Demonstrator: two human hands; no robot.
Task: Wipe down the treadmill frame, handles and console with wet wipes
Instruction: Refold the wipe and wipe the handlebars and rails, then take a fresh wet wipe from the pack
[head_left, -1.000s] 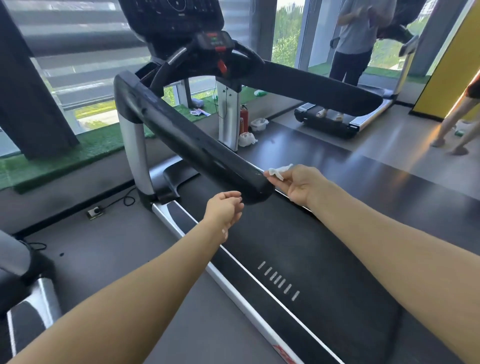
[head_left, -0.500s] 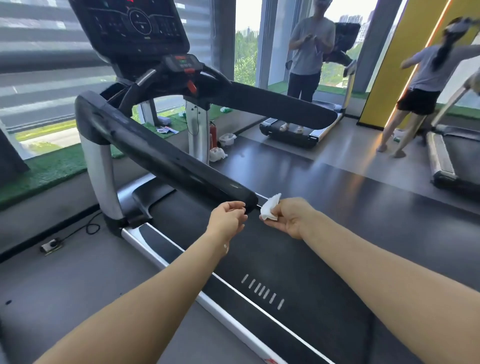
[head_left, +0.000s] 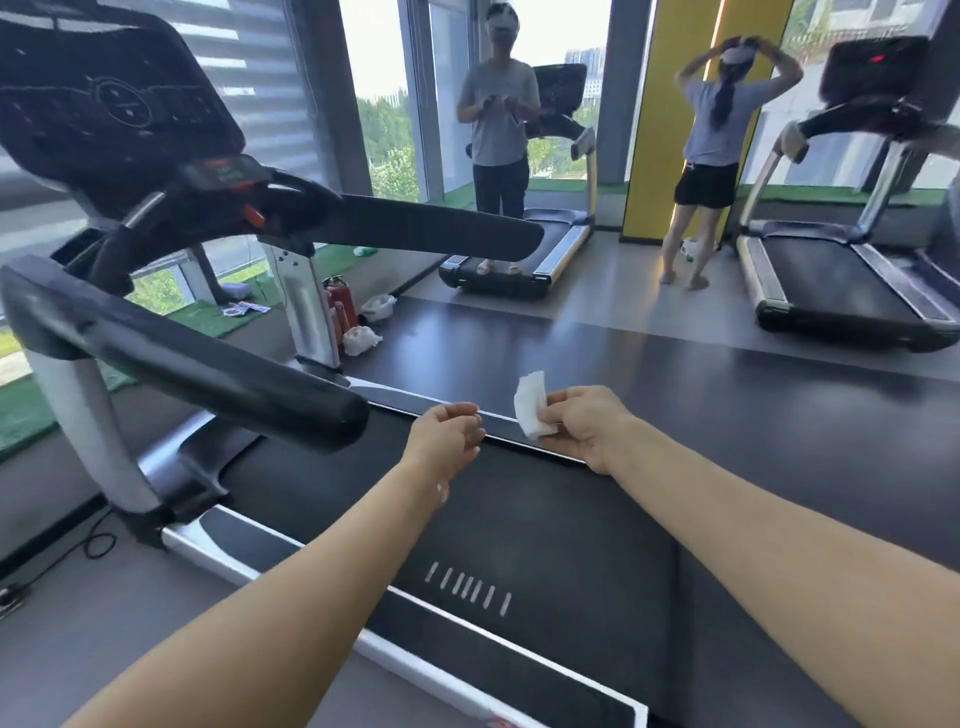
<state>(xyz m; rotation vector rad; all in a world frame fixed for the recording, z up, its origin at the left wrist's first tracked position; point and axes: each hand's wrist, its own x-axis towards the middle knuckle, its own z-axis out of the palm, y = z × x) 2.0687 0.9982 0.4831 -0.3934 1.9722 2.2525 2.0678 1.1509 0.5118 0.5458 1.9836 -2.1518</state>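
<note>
A folded white wet wipe (head_left: 531, 406) is held upright in the air above the treadmill belt (head_left: 545, 525), just right of the rounded end of the near left handle (head_left: 208, 371). It may be judged light, limp and damp, likely to sag or unfold if taken by one corner, so it is best gripped across its folded middle or flattened under the fingers. The grip of the right hand (head_left: 587, 428) is clamped on the wipe's lower right edge, pinched between thumb and fingers. The left hand (head_left: 447, 436) is held near the wipe but apart from it, its fingers loosely curled with nothing in them. The console (head_left: 111, 111) is seen far left, and the far right handle (head_left: 431, 228) is untouched
</note>
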